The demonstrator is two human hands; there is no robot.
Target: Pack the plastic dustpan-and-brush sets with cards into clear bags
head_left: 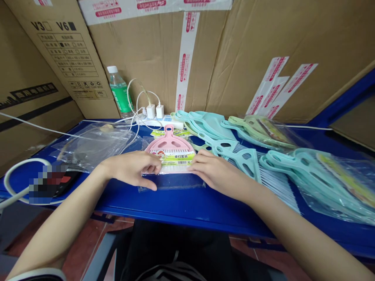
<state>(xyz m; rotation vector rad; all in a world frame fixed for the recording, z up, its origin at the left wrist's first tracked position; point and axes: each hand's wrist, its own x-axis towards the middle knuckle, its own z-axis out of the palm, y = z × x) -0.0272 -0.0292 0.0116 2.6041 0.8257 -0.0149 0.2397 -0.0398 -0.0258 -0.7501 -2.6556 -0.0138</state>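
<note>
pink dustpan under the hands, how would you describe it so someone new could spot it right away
Against the taped cardboard cartons stands a blue shelf holding a row of plastic dustpans. Look at the front middle of the shelf, between the person's left hand and right hand. The pink dustpan is there, with a yellow-green label; the dustpans around it are all pale teal or pale green.

Two bare forearms [58,226] reach in from either side and angle toward each other above the desk. The left hand [131,169] and right hand [212,173] lie palms down, fingers lightly curled, their fingertips just apart near the middle.
</note>
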